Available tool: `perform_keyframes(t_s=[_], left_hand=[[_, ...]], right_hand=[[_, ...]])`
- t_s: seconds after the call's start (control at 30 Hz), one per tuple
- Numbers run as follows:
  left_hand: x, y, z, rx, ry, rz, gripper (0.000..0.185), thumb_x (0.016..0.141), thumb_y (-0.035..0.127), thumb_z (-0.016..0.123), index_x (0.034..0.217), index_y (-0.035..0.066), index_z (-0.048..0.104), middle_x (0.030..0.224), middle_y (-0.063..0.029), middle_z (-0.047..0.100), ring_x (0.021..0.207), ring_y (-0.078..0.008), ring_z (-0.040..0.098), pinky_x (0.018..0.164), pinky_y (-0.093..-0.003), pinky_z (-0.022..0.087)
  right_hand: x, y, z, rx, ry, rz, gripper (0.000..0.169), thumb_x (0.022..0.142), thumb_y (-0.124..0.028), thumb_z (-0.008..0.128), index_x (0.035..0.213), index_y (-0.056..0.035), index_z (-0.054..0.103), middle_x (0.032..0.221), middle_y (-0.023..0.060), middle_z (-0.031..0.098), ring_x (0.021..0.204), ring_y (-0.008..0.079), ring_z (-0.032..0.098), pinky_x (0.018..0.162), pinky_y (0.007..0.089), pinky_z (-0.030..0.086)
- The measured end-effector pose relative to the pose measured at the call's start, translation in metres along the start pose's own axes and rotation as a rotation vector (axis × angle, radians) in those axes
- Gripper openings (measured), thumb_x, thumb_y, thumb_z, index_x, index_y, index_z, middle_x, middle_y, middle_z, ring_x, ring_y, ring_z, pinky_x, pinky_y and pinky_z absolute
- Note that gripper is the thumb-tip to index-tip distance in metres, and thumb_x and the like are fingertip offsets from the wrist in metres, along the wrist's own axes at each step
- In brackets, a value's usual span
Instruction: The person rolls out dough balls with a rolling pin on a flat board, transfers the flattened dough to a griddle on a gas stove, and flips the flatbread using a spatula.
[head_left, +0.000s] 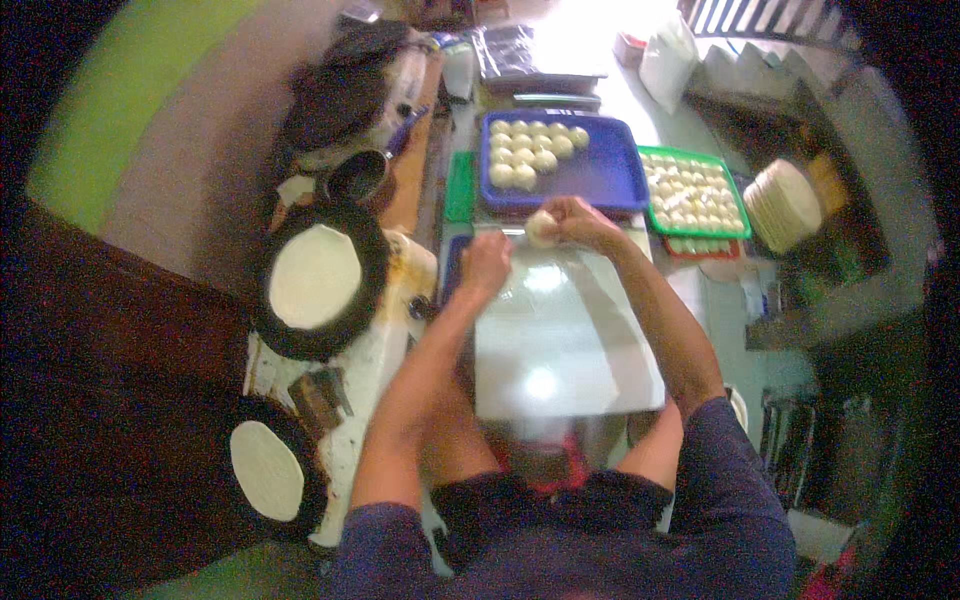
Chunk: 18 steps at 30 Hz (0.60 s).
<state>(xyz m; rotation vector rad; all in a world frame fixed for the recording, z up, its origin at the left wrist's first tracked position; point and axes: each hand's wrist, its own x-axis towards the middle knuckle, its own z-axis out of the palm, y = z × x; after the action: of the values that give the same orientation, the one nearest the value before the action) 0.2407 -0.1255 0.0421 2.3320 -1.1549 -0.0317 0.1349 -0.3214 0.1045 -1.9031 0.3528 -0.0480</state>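
My right hand (574, 221) holds a pale dough ball (541, 228) at the far edge of a shiny white board (562, 345). To its left, my left hand (487, 259) is curled over the board's far left corner; what its fingers hold is unclear. Just beyond my hands lies a blue plastic tray (607, 176) with rows of dough balls (523, 140) on its left side. On the left, one flat round of dough (315, 276) lies on a dark round pan (285, 330), and another flatbread round (267, 471) lies on a nearer pan (238, 420).
A green tray (739, 210) of covered dough balls stands right of the blue one, above a red tray (701, 249). Farther right is a stack of flatbreads (782, 204). A saucepan (358, 178) sits at the back left. A plastic bag (667, 60) stands at the back right.
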Motion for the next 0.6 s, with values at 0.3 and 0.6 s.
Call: perform_keyframes(t_s=[0.3,0.6], left_hand=[[-0.021,0.093,-0.07,-0.284,0.197,0.212,0.01,0.09,0.014,0.062,0.09,0.004,0.063,0.083,-0.0153,0.062,0.08,-0.0329,0.061,0.073,-0.0435,0.048],[-0.072,0.091,-0.09,-0.332,0.207,0.274,0.007,0.089,0.01,0.062,0.091,0.004,0.064,0.087,-0.0155,0.063,0.083,-0.0334,0.063,0.075,-0.0434,0.05]], right_hand=[[-0.153,0.093,0.072,-0.736,-0.103,0.025,0.057,0.087,-0.038,0.065,0.132,-0.0048,0.054,0.138,0.0248,0.047,0.126,0.0378,0.046,0.103,0.0471,0.038],[-0.141,0.076,0.125,-0.91,0.245,0.047,0.087,0.095,-0.064,0.034,0.152,0.0009,0.021,0.159,0.0237,0.015,0.149,0.0363,0.011,0.119,0.0552,0.005]])
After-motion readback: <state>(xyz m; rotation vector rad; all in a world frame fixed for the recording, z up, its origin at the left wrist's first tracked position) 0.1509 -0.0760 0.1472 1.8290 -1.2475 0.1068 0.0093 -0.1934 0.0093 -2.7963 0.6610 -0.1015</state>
